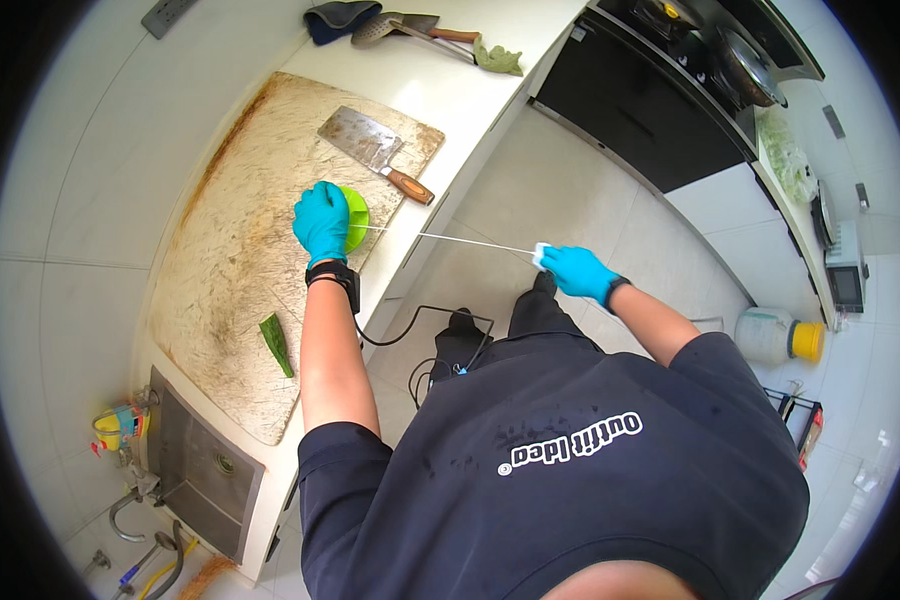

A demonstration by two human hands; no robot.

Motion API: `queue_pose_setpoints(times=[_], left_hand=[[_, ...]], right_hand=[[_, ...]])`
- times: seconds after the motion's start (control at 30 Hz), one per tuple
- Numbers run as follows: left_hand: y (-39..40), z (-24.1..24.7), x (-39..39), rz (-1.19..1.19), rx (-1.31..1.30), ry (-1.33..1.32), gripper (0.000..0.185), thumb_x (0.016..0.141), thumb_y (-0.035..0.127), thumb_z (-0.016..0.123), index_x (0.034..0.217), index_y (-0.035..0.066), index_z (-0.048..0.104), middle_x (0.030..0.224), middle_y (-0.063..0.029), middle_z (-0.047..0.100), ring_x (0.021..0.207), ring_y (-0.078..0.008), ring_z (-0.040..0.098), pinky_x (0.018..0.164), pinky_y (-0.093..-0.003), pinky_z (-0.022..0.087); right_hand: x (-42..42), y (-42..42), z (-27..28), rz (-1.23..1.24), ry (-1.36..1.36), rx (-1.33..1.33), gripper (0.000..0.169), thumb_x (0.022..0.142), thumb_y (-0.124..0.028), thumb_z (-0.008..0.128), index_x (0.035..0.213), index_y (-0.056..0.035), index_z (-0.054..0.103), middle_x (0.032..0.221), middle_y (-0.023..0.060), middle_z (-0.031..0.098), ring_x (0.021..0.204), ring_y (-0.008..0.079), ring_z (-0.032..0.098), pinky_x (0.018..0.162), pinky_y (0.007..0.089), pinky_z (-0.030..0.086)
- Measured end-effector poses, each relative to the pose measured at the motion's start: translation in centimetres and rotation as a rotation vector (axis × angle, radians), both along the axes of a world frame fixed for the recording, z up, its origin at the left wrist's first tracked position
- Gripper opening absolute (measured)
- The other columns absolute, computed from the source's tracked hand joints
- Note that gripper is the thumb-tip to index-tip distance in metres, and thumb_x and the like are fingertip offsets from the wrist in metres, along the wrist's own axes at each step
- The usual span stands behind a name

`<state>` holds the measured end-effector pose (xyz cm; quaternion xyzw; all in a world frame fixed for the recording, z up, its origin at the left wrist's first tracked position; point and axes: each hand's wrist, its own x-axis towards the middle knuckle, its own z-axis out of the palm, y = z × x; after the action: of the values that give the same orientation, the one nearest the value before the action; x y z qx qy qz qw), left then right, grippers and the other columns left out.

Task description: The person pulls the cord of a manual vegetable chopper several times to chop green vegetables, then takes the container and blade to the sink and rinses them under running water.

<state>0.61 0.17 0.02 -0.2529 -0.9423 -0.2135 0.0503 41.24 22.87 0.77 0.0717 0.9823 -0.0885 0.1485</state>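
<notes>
My left hand, in a blue glove, presses down on and grips a bright green pull-cord chopper on the worn cutting board. The hand covers much of the chopper, and its contents are hidden. From its side a white cord runs taut over the counter edge. My right hand, also gloved, is closed around the white pull handle at the cord's end, out over the floor. Beyond the chopper a cleaver lies flat. Nearer my left forearm rests a cut piece of cucumber.
A metal sink lies at the lower left, near a yellow bottle. Cooking utensils and a dark cloth rest at the counter's far end. Across the floor, a stove holds a wok. A black cable hangs near my waist.
</notes>
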Motion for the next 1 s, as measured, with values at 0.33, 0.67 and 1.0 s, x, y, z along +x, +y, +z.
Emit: queue_pose_setpoints(times=[0.33, 0.67, 1.0], left_hand=[[-0.2, -0.3, -1.1, -0.03, -0.021, -0.02, 0.035, 0.094, 0.039, 0.042, 0.099, 0.012, 0.065, 0.098, -0.0182, 0.064, 0.091, -0.039, 0.06, 0.076, -0.0506, 0.047], [-0.4, 0.2, -0.4, 0.022, -0.022, -0.015, 0.034, 0.093, 0.039, 0.043, 0.096, 0.013, 0.065, 0.095, -0.0168, 0.066, 0.089, -0.0389, 0.063, 0.075, -0.0516, 0.048], [-0.8, -0.8, -1.0, 0.043, 0.059, -0.013, 0.035, 0.093, 0.041, 0.045, 0.101, 0.014, 0.065, 0.099, -0.0133, 0.065, 0.091, -0.0347, 0.062, 0.076, -0.0476, 0.048]], right_hand=[[-21.4, -13.6, 7.9, 0.189, 0.339, -0.234, 0.031, 0.077, -0.017, 0.058, 0.107, -0.0092, 0.063, 0.105, 0.0136, 0.065, 0.08, 0.0348, 0.065, 0.067, 0.0441, 0.054], [0.1, -0.1, 1.4, -0.079, 0.167, 0.0, 0.043, 0.081, 0.001, 0.053, 0.12, -0.0163, 0.059, 0.131, 0.01, 0.056, 0.098, 0.0328, 0.064, 0.078, 0.0413, 0.055], [-24.6, -15.0, 7.0, 0.139, 0.385, -0.291, 0.038, 0.085, -0.017, 0.055, 0.123, -0.0102, 0.054, 0.13, 0.0136, 0.052, 0.094, 0.0327, 0.063, 0.077, 0.0421, 0.054]])
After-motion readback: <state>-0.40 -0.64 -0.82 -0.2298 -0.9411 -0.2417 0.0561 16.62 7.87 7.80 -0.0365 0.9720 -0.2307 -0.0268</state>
